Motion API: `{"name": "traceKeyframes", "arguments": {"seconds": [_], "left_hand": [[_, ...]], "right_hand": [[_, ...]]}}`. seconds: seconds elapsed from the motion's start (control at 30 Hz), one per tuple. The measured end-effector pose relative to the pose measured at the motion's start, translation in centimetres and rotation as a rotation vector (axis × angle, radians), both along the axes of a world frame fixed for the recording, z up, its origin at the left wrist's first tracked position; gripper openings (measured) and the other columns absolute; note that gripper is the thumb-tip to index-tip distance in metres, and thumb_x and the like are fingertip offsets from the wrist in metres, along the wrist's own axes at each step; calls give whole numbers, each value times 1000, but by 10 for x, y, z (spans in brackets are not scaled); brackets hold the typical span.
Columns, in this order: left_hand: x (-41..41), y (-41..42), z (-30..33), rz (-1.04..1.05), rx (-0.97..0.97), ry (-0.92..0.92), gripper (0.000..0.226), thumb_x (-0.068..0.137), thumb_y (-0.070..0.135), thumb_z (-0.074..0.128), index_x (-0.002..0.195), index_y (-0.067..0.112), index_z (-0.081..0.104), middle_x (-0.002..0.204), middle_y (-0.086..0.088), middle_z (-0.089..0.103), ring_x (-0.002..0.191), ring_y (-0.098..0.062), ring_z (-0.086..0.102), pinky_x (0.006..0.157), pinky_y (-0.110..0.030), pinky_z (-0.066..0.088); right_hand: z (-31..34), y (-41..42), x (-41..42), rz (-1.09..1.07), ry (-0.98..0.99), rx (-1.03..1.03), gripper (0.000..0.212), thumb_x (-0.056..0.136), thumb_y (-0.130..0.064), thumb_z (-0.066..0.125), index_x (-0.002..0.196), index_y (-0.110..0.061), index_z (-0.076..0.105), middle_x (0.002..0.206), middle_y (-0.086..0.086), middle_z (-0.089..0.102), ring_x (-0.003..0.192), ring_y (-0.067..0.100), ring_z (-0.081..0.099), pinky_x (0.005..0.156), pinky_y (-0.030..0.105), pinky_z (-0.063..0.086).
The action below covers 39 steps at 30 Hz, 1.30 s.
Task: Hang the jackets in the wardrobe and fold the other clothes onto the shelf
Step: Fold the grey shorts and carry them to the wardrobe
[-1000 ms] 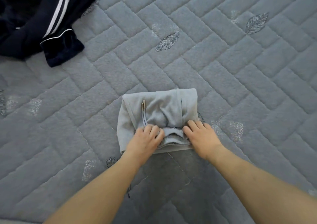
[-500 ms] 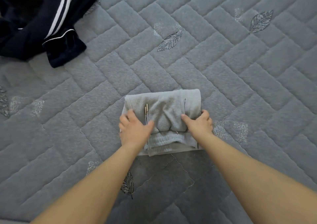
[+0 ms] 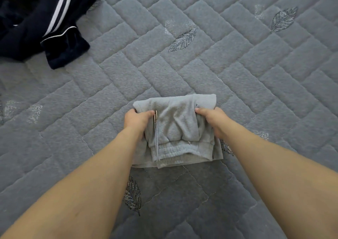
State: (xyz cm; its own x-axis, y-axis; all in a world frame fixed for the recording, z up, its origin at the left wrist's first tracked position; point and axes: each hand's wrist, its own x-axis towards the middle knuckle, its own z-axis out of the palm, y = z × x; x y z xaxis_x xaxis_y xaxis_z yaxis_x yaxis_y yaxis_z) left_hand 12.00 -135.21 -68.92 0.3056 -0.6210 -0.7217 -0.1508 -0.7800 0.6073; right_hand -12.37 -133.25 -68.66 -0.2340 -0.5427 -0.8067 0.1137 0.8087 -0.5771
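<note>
both hands grip folded grey sweatpants [image 3: 176,129] on quilt [image 3: 237,83].

A grey quilted bed cover [image 3: 237,77] with stitched leaf motifs carries everything. A folded grey garment [image 3: 179,129] lies near the middle. A dark navy garment [image 3: 33,28] with white stripes lies crumpled at the far left corner.

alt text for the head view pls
Both hands, left hand and right hand, grip the sides of a folded grey garment on a quilted grey bedspread. A navy garment with white stripes lies at far left.
</note>
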Motion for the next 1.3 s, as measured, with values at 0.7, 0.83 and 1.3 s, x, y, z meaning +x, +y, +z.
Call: {"name": "traceKeyframes", "arguments": {"seconds": [0.7,0.83,1.3], "left_hand": [[-291,149,328,-1031,-445,211,47,86,13,71,129,10,54,126,-8,62,114,-25,59,101,-42,48],[-358,251,403,-1257,-502,333,46,85,15,69,128,11,53,122,-6,62,107,-24,59,90,-35,49],[-427,675,596,-1867,-688,765,45,92,30,61,130,10,48,130,-13,58,120,-33,54,84,-29,37]], "right_hand": [[325,343,-124,-1004,499,-411,29,94,-16,64,121,-10,59,116,4,68,106,19,64,97,40,51],[398,454,-141,-1241,678,-354,28,91,-23,67,117,-18,57,116,3,67,104,20,62,97,38,50],[582,842,-65,-1895,1124,-202,36,96,-37,56,121,-11,57,114,7,66,105,26,63,96,40,50]]}}
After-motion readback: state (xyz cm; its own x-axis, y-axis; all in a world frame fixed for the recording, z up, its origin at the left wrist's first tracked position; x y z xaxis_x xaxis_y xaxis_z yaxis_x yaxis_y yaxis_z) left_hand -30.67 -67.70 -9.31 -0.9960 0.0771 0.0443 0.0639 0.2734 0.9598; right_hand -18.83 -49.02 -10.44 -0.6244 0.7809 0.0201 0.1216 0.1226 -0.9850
